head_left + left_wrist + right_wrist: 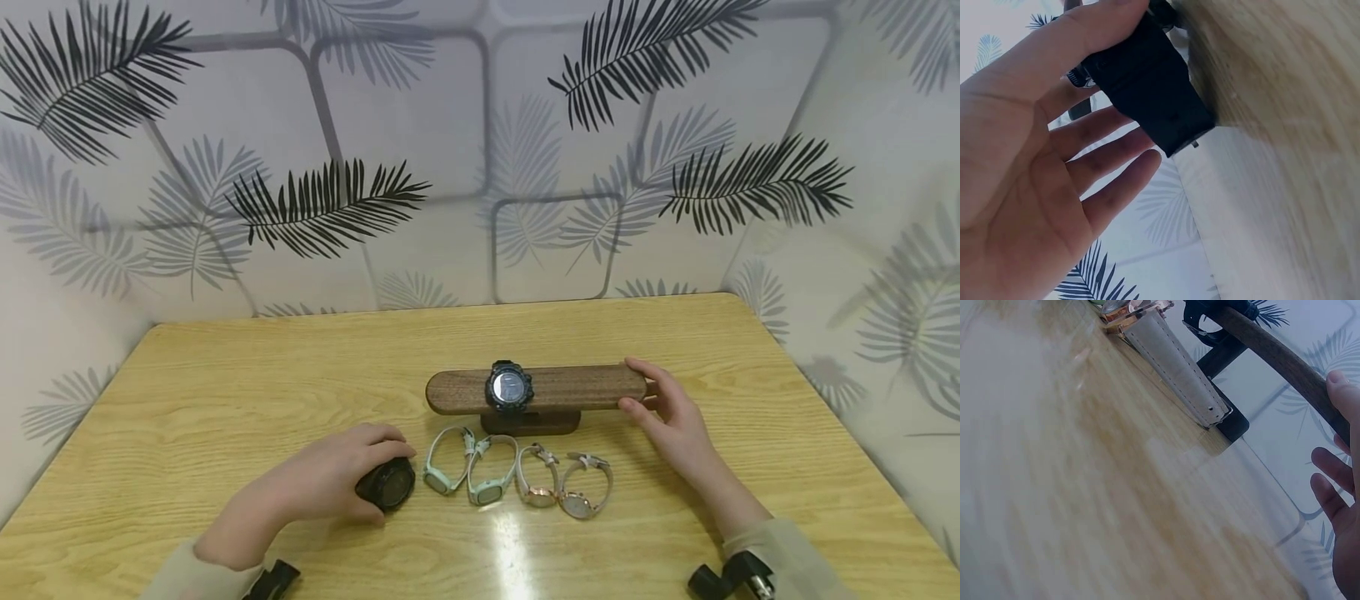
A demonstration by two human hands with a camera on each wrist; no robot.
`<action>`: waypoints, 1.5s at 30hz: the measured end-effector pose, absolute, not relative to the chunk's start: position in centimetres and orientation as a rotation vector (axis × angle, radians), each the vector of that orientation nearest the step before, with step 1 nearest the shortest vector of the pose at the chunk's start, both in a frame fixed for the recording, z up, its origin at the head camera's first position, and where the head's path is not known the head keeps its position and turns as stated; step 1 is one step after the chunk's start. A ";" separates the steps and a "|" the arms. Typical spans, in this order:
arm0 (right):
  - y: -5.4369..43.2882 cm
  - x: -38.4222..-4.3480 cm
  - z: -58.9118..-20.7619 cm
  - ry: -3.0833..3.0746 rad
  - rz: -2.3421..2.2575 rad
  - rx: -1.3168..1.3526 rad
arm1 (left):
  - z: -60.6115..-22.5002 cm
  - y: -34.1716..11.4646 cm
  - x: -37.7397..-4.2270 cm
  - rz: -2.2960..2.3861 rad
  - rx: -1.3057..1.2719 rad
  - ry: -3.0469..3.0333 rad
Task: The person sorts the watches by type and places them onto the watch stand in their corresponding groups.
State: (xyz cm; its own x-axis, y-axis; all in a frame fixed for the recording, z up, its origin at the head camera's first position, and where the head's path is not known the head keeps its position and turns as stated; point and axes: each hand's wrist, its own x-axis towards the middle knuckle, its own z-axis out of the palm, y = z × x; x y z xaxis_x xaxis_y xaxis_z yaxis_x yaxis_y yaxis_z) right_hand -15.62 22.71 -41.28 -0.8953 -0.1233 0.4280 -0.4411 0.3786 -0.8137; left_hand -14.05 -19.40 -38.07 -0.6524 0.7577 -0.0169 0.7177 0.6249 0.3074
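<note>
Pinching loose black watch (388, 485), left hand (330, 475); right hand (678, 429) grips wooden stand (585, 387) end. Watch likely light, strap (1150, 81) bendy; hold by case (397, 483).

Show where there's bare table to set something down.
Bare: behind the wooden watch stand, left of it beyond the left hand, and right of the right hand. Crowded: before the stand, where two mint watches and two pale-strapped watches line up.
</note>
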 end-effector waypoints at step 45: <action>22.7 -15.4 -41.3 -2.344 1.532 0.495 | -37.5 -17.5 -16.5 1.048 0.787 3.046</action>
State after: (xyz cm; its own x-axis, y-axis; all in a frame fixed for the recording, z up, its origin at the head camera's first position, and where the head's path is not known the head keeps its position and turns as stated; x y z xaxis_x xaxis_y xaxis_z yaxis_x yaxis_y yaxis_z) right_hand -15.41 22.73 -41.31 -0.8968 -0.1224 0.4252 -0.4386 0.3730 -0.8176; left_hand -16.51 -17.55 -37.54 -0.8731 0.3780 0.3080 0.4874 0.6901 0.5349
